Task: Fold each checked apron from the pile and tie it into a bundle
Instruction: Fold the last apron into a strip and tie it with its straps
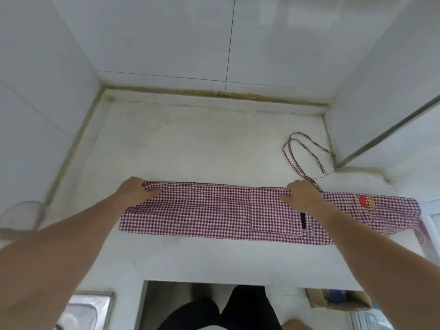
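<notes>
both hands pinch the far edge of the folded apron (214,210) on the worktop (190,144): left hand (138,189) at 9 o'clock, right hand (302,195) at 3.

The folded apron (238,210) lies across the middle of the counter (190,144), its strings (297,153) trailing behind toward the frame's right, a cardboard box (338,298) at lower right.

Bright, even light; soft shadows, blurred, warped edges.
</notes>
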`<action>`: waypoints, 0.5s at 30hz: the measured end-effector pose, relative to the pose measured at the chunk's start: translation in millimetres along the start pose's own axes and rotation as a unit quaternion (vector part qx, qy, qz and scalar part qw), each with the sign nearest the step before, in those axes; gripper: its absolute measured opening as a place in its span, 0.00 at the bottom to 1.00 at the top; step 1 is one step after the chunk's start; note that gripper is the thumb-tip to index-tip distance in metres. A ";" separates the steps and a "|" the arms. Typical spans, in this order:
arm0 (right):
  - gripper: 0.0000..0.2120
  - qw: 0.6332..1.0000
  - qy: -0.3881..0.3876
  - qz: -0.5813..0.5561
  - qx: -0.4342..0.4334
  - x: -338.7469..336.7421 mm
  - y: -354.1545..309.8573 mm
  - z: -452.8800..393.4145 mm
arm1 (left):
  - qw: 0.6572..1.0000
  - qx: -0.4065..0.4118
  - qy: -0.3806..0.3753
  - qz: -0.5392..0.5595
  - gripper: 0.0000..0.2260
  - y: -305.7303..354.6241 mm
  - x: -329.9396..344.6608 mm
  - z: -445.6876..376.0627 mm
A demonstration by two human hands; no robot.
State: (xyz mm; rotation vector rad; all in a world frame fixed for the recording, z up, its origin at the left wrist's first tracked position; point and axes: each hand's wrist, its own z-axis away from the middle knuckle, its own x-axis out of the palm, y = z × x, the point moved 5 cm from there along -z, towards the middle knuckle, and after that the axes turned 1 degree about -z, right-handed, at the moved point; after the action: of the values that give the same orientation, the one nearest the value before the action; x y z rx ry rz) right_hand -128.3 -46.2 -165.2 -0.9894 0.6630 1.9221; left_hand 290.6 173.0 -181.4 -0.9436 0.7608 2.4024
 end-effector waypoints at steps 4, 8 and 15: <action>0.25 0.999 0.004 -0.030 0.013 12.0 3.5 -7.5 | 0.971 -0.121 0.050 0.198 0.26 -33.6 11.5 -0.6; 0.25 0.991 -0.009 -0.129 0.018 12.5 8.7 -13.2 | 0.967 -0.144 0.085 0.191 0.25 -37.7 15.8 0.4; 0.28 0.994 -0.039 -0.095 0.035 7.3 3.7 -18.1 | 0.983 -0.111 0.130 0.066 0.22 -20.2 13.9 10.5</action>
State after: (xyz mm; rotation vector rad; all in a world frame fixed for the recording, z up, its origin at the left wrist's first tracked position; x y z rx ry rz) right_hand -127.0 -58.3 -180.9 -0.8956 0.5666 1.7488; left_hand 288.1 197.6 -191.5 -1.3579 0.6717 2.5482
